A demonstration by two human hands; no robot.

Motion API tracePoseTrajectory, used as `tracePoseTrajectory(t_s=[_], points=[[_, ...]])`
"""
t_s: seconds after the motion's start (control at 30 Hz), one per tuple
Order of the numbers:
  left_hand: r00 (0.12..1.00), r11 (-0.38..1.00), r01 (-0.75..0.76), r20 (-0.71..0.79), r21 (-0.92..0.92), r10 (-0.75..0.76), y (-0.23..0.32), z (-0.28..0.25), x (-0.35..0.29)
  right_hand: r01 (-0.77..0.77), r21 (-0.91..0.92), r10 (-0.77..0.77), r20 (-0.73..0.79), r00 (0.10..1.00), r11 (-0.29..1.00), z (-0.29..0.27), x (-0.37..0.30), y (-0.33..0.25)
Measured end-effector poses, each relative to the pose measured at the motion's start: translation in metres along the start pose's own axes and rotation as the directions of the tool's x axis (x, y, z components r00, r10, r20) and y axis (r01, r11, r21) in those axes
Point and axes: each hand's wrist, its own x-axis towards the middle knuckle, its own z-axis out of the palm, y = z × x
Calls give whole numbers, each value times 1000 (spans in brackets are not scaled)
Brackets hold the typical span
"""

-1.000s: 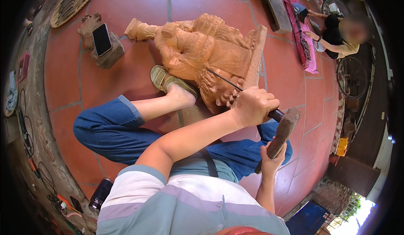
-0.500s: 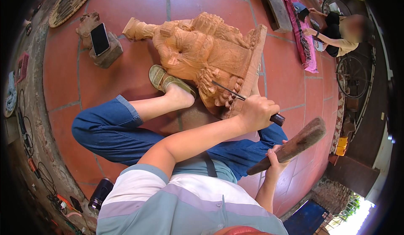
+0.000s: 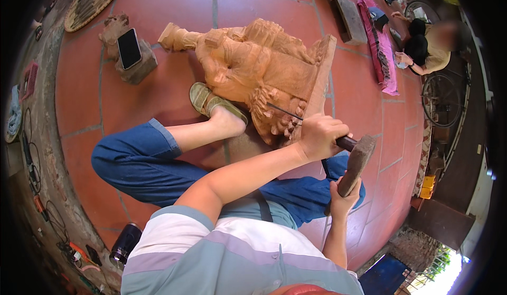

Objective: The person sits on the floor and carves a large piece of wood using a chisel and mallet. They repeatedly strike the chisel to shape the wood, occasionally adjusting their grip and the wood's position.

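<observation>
My left hand [image 3: 320,137] is wrapped round the dark handle of a chisel [image 3: 285,110]. Its thin blade rests along the lower part of a reddish-brown wood carving [image 3: 259,65], a figure lying on its side on the floor with its flat base to the right. In my right hand [image 3: 344,197] is a worn wooden mallet [image 3: 360,160], gripped by its narrower end. The mallet's broad end is at the butt of the chisel handle; whether they touch I cannot tell. My sandalled foot [image 3: 222,113] is against the carving's near side.
A phone [image 3: 129,49] leans on a wood block [image 3: 138,69] at the left. Far left lies a round woven tray [image 3: 74,23] of tools. A dark bottle [image 3: 125,242] stands by my left side. Across the tiles are a wooden block [image 3: 348,23], a pink sack [image 3: 381,62] and another person [image 3: 437,52].
The mallet has swung up and left to the chisel's butt, and my right hand rose with it. The chisel and carving look nearly unmoved. The other person's arms have shifted.
</observation>
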Motion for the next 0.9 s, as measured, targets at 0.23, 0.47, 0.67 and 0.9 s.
tracePoseTrajectory(t_s=[0.23,0.47,0.67,0.9], points=[[999,994,-40,-22,-98,38,2,-25,-6,233,-118,-235,1,972,965,-3,-3,10],[998,994,-60,-14,-93,58,-3,-31,-10,245,89,-239,-73,968,965,11,-6,-1],[998,997,-57,14,-47,58,-15,-42,-17,88,152,-84,-34,996,984,8,-4,2],[987,988,-136,73,-76,142,2,-36,-22,196,-25,-196,13,981,980,5,-5,7]])
